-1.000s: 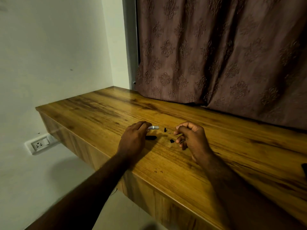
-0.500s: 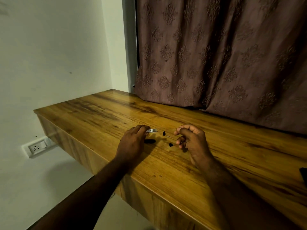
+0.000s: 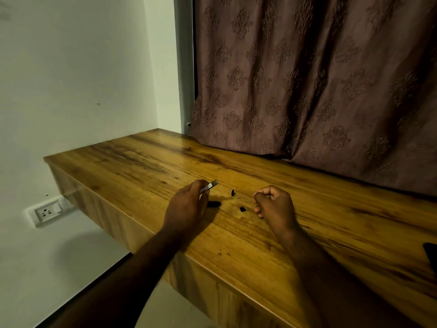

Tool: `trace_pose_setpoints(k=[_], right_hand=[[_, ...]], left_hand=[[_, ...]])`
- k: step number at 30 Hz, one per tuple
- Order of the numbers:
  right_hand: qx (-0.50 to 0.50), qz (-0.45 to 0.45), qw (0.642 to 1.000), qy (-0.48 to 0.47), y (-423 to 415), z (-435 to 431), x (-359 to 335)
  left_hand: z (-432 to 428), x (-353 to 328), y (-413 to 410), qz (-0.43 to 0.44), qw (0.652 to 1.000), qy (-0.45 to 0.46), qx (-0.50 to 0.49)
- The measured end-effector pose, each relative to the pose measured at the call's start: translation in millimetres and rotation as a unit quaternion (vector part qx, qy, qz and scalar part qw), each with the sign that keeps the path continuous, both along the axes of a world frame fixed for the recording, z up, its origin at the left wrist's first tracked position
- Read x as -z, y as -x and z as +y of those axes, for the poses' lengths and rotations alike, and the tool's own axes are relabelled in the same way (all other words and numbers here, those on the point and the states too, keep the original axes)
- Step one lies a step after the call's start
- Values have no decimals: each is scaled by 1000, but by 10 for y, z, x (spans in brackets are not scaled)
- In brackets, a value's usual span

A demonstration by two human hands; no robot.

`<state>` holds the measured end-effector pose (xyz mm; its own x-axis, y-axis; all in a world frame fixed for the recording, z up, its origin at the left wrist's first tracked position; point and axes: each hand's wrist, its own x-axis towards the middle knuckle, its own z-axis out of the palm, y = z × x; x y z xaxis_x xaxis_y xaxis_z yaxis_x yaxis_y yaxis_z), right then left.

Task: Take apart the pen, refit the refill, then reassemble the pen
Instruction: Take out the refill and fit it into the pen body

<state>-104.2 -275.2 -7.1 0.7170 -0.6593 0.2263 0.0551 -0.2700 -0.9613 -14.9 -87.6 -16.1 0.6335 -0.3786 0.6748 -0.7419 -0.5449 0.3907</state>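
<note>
— Two hands over the wooden table [image 3: 331,221]. Which one is closer to the parts?
— I'd say the left hand [image 3: 186,207]. It pinches the silver pen section [image 3: 210,186] between thumb and fingers, with the long axis pointing far-right. The black pen section [image 3: 214,204] lies just right of its fingertips, lengthwise left to right.
— And the right hand [image 3: 275,207]?
— Fingers curled, thumb to forefinger. I can't tell whether it pinches a refill. A small black piece [image 3: 242,209] lies just left of it.

The tabletop [image 3: 307,233] is golden-brown wood with dark grain streaks. The curtain [image 3: 307,79] is dusky mauve with embossed damask motifs. Black pen pieces [image 3: 214,204] lie beside a silver part [image 3: 209,186].
</note>
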Motion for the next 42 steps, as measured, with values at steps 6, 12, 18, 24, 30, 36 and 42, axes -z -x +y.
trace_pose_setpoints(k=[6,12,18,24,30,36,42], right_hand=[[96,46,994,37,-212,-57,70],[187,127,966,124,-389,73,19],[166,182,941,231,-488,231,21],[153,232,896,345,-488,252,49],[146,261,891,342,-486,265,44],[147,265,891,339,-461,270,30],[151,259,885,355,-476,267,38]], left_hand=[[5,-2,-10,-5,1000,6,-4],[1,5,-48,2,1000,6,-17],[0,12,-50,2,1000,14,-13],[8,8,-32,4,1000,19,-14],[17,7,-25,5,1000,15,-11],[19,-3,-19,9,1000,11,-12],[18,-6,-16,9,1000,9,-11]])
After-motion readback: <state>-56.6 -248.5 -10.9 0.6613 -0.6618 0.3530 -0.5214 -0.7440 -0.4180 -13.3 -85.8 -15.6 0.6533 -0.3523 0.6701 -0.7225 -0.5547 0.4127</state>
